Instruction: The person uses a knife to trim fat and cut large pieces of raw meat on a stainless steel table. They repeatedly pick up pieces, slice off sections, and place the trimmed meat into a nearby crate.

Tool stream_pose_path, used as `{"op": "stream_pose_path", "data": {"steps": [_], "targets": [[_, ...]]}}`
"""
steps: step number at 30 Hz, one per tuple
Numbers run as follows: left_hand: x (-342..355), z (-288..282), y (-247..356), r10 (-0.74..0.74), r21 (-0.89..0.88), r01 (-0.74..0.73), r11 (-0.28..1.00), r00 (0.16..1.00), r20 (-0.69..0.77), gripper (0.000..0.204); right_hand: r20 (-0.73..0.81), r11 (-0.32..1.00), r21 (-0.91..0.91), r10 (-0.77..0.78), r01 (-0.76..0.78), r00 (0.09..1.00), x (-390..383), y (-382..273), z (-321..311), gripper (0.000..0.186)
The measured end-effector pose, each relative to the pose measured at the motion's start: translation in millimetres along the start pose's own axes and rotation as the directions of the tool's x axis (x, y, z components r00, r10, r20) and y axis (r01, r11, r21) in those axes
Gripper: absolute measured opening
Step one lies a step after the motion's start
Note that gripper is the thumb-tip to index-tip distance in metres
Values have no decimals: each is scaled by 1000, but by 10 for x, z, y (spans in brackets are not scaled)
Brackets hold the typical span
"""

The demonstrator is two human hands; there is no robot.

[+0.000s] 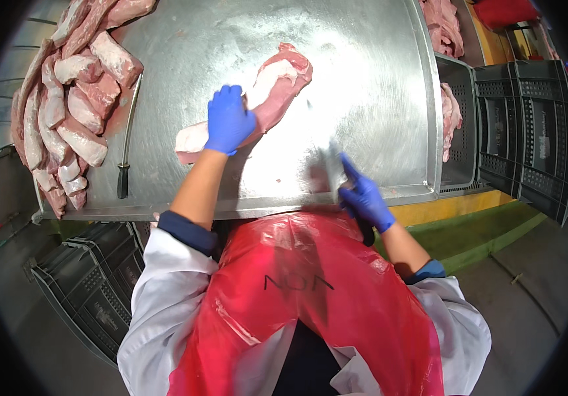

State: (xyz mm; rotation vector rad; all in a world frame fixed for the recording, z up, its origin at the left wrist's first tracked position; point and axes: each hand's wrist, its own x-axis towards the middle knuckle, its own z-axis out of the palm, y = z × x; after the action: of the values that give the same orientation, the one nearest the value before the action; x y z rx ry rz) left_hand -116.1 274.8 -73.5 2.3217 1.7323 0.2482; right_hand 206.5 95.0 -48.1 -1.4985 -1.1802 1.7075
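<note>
A long strip of pink meat [278, 99] with pale fat lies slantwise on the steel table [191, 49]. My left hand [230, 122], in a blue glove, grips it near its middle, fingers curled over the top. To the right, my blue-gloved right hand [366, 198] is closed round the handle of a knife [333, 168] close to the table's front edge. Its blade points up and away from me, apart from the meat, and is blurred against the bright steel. Part of the dark handle shows below the hand.
Several meat strips [86, 99] are piled at the table's left end. Beside them lies a sharpening steel [125, 138] with a black handle. Past the raised right rim, a grey crate [462, 132] holds meat. More dark crates stand at right and at lower left [89, 284].
</note>
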Motion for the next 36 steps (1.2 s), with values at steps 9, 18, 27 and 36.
{"op": "stream_pose_path", "data": {"steps": [9,18,27,36], "targets": [[1101,116,629,-332,-261,338,904,941,67,34,-298,969,150,-146,197,943,1379,-449,-415,75],[1059,262,411,-383,-524,376,765,918,101,25,73,924,-377,-36,61,997,2212,-749,81,68],[1297,-161,738,-207,-246,243,938,964,164,22,132,991,-13,-132,135,982,2364,-923,34,70],[1417,-428,608,-49,-427,233,874,916,398,23,211,996,-9,-88,92,973,1985,-722,122,72]]}}
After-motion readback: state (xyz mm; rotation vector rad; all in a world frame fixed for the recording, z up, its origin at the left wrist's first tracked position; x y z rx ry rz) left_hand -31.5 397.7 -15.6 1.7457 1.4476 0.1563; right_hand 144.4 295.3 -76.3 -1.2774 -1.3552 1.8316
